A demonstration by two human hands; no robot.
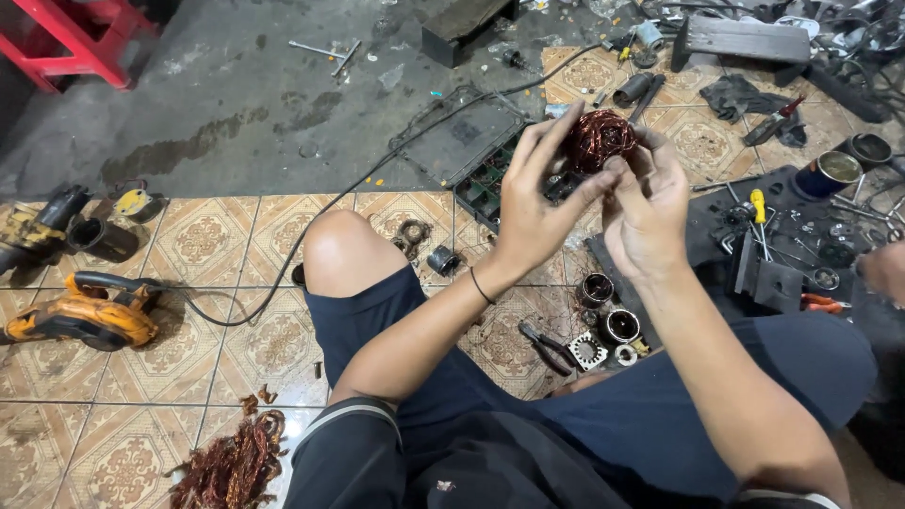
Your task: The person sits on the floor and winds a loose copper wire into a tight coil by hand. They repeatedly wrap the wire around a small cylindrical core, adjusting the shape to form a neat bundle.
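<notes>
Dark shorts (528, 415) and a bare knee (344, 250) fill the foreground. Above the knee, both hands are raised around a wound copper coil (598, 138): the left hand (533, 212) cups it, fingers half curled, while the right hand (650, 203) pinches at its near edge. Steadying the coil firmly seems wise. Pliers (547, 347) lie below the coil, and copper scrap (231, 467) far lower left.
</notes>
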